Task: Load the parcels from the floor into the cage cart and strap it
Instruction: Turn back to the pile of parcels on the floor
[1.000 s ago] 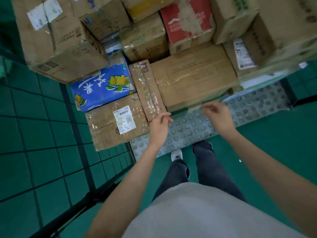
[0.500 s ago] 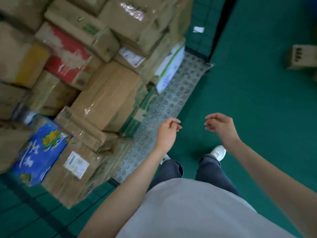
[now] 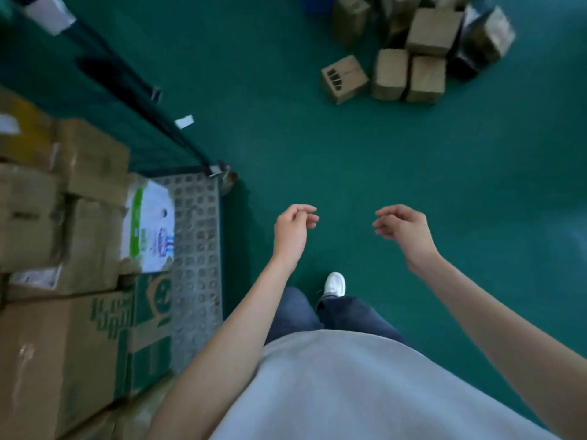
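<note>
Boxes (image 3: 409, 55) are left on the floor at upper right; the cart (image 3: 197, 249) at left is part-filled, while both hands (image 3: 293, 231) (image 3: 401, 228) are held loose and empty.

Both empty, left hand (image 3: 290, 231) and right hand (image 3: 403, 228) with loosely curled fingers (image 3: 309, 217) above green floor (image 3: 349, 160), stacked parcels (image 3: 57, 236) in cage cart (image 3: 197, 249) at left, loose parcels on floor (image 3: 409, 55) well apart ahead.
</note>
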